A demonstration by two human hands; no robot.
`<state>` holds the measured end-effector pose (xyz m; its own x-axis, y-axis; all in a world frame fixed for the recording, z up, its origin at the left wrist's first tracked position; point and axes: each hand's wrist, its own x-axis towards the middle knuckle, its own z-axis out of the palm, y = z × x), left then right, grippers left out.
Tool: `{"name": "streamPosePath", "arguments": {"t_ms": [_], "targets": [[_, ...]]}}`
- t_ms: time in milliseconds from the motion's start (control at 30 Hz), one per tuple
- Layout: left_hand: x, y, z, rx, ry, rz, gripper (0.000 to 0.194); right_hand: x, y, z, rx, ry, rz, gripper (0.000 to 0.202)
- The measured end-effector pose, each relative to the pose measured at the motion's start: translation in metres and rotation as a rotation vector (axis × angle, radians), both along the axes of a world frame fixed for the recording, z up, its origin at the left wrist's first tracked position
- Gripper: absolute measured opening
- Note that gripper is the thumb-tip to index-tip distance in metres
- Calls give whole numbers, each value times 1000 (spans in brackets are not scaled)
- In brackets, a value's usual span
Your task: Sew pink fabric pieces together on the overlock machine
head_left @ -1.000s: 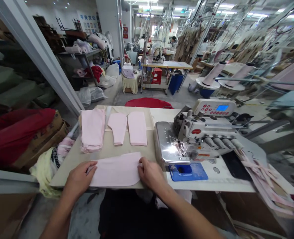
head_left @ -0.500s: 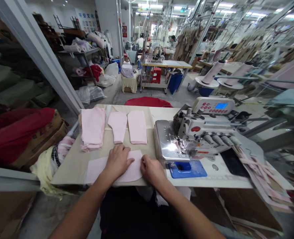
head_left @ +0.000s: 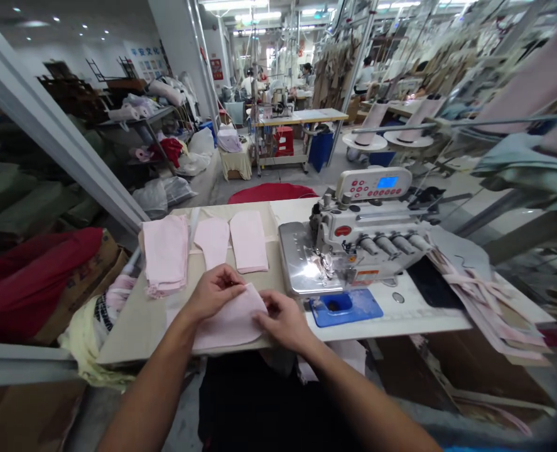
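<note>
A pink fabric piece (head_left: 233,320) lies near the table's front edge, its upper corner lifted. My left hand (head_left: 216,290) pinches that corner between thumb and fingers. At the piece's right edge, my right hand (head_left: 282,319) has its thumb on the fabric and its fingers curled behind. Beyond my hands are two flat pink pieces, a curved one (head_left: 213,240) and a wider one (head_left: 248,242). A pile of pink pieces (head_left: 166,254) sits to their left.
An overlock sewing machine (head_left: 363,235) stands right of my hands, with a blue plate (head_left: 346,307) before it. Fabric strips (head_left: 490,307) hang over the table's right end. A grey metal post (head_left: 66,119) rises at the left.
My left hand has gone from lying on the fabric to pinching its raised corner. My right hand's grip has shifted along the right edge. The view has turned slightly right.
</note>
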<state>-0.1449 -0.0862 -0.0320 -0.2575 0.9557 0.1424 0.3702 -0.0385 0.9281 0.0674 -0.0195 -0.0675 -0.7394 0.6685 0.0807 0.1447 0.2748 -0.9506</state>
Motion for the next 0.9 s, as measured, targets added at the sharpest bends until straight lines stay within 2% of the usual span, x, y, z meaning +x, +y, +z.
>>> {"name": "streamPosePath", "arguments": {"t_ms": [67, 133, 300, 433, 533, 633, 733, 800, 900], "targets": [[6, 4, 9, 39, -92, -1, 23, 7, 1, -1, -202, 116, 33, 17], [17, 14, 15, 37, -83, -2, 20, 18, 3, 0, -324, 198, 10, 22], [55, 56, 25, 35, 16, -55, 17, 55, 5, 6, -487, 351, -199, 31], [90, 95, 28, 105, 374, -139, 9, 75, 12, 2, -558, 463, -447, 35], [115, 113, 28, 204, 658, -52, 7, 81, 18, -5, -635, 511, -489, 36], [131, 115, 26, 200, 802, 98, 9, 80, 21, -10, -658, 495, -435, 38], [139, 105, 27, 215, 833, 127, 11, 78, 17, -13, -636, 503, -409, 35], [141, 97, 29, 256, 787, 43, 8, 76, 12, -16, -661, 520, -393, 36], [140, 88, 30, 314, 683, -159, 9, 75, 2, -21, -664, 566, -392, 43]]}}
